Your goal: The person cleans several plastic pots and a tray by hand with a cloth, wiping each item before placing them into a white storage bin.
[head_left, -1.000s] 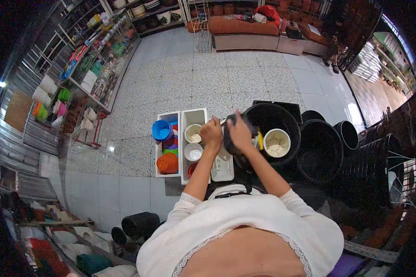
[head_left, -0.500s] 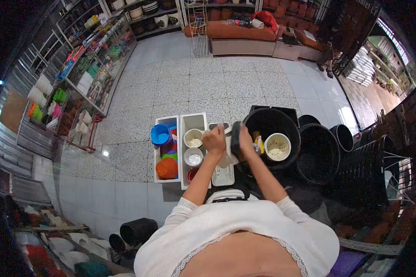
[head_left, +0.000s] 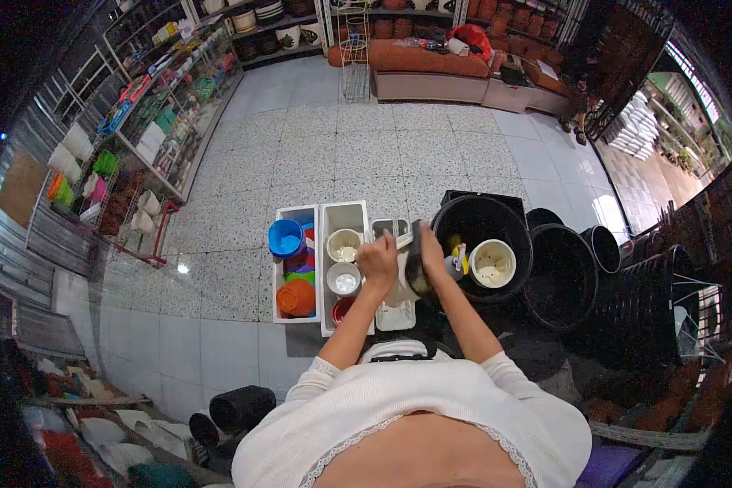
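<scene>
My left hand (head_left: 378, 259) is closed in a fist above the white planters, and a short whitish piece (head_left: 403, 241) shows beside its fingers. What that fist grips is not clear. My right hand (head_left: 433, 259) is wrapped round a dark, rounded object (head_left: 416, 259), held upright facing the left hand; its kind is hard to make out. Below and between the hands is a pale surface (head_left: 402, 281), partly covered by them. Just right of my right hand, a small yellow and white item (head_left: 460, 260) and a cream pot (head_left: 492, 263) sit in a large black tub (head_left: 522, 244).
Left of my hands, a white planter box (head_left: 280, 281) holds a blue pot (head_left: 286, 238) and an orange pot (head_left: 296, 298). Another white planter (head_left: 343, 213) contains white pots. More black tubs (head_left: 557, 272) stand at right. A glass display case (head_left: 183, 122) lines the left side.
The dark object has tilted and shifted slightly lower in my right hand. My left fist stays close by. The camera view has moved slightly.
</scene>
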`<state>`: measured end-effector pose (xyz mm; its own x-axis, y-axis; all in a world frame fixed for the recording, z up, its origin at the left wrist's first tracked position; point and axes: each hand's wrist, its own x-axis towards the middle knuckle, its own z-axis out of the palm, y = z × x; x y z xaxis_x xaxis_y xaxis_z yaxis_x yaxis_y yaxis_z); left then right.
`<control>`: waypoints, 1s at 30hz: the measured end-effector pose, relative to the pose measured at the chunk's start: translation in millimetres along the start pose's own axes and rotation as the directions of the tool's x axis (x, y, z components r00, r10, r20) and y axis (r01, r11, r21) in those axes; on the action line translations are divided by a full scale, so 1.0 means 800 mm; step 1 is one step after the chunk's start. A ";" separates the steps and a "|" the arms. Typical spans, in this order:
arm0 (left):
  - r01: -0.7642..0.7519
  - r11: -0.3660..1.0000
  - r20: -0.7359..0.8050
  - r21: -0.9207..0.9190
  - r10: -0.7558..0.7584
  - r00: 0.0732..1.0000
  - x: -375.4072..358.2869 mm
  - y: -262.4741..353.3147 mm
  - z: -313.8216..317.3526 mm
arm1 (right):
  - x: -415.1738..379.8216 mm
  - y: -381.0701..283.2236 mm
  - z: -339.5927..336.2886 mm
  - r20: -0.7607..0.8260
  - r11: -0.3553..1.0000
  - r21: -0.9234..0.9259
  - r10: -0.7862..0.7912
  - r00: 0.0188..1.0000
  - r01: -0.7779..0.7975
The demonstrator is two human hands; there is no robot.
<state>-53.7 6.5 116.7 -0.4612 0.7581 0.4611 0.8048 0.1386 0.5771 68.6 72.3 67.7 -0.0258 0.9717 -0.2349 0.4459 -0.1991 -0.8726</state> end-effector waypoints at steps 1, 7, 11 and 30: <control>0.020 1.000 0.045 0.007 -0.020 0.999 0.003 -0.013 0.014 | -0.028 -0.019 0.010 -0.115 0.967 -0.228 -0.142 0.983 0.113; 0.070 0.997 0.202 0.041 -0.077 0.976 0.022 -0.023 0.011 | -0.085 -0.043 0.058 -0.275 0.950 -0.137 -0.310 0.910 0.282; -0.118 0.993 0.061 -0.005 0.118 0.991 0.004 0.017 -0.028 | -0.027 -0.032 -0.008 0.421 0.555 0.746 0.034 0.906 -0.368; -0.019 0.997 0.102 -0.075 0.027 0.994 0.008 0.045 0.006 | 0.031 0.054 -0.040 0.102 0.974 0.225 -0.053 0.993 0.029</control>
<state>-25.6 19.3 137.4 -0.3991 0.8225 0.4052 0.7833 0.0762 0.6169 116.0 91.7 38.5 -0.1407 0.9628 -0.2306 0.2319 -0.1944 -0.9531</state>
